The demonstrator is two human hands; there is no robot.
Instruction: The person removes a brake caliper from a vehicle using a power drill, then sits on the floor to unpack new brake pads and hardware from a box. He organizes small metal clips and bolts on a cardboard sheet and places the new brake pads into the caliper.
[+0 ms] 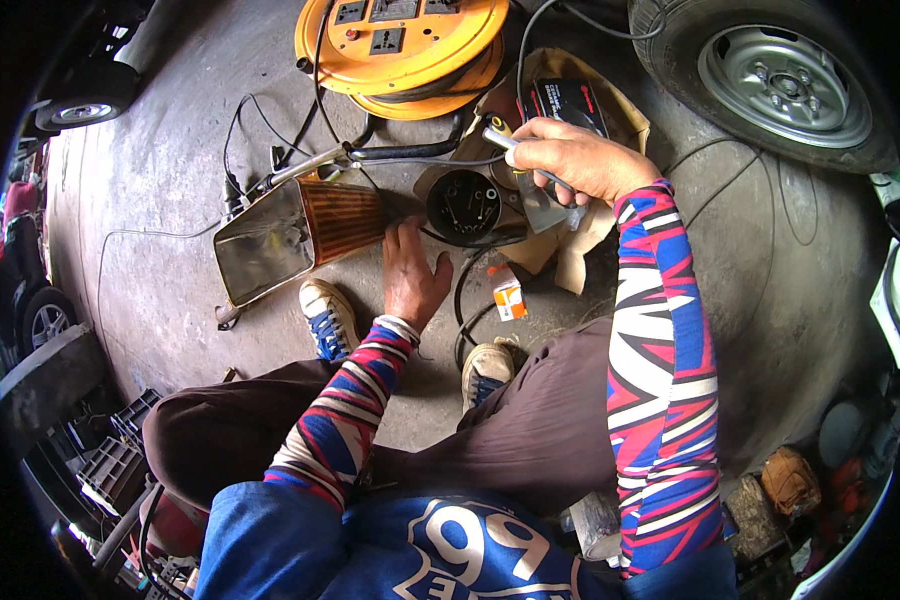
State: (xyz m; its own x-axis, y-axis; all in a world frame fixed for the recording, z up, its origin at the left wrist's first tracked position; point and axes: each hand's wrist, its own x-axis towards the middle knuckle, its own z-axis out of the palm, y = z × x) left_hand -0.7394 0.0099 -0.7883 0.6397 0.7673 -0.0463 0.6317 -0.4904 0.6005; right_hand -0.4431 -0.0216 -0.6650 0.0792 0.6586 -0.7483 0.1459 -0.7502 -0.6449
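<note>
My right hand point(580, 160) is closed around a slim tool point(499, 140) with a silver end and a dark handle; its exact kind I cannot make out. It is above a round black dish point(464, 207) that holds small metal parts. My left hand point(413, 275) is low over the floor between the dish and a flared housing point(345, 220) with amber ribbed sides and a dull silvery open face. The thumb stands apart from the fingers, and no held object shows. A small orange and white box point(508, 294) lies just right of that hand.
A yellow cable reel point(400, 50) with sockets stands ahead on a dark tubular frame. Brown paper point(610, 110) lies under a dark printed box point(568, 103). A wheel point(785, 85) is at far right. Cables point(160, 234) cross the concrete floor; my shoes point(328, 318) are close.
</note>
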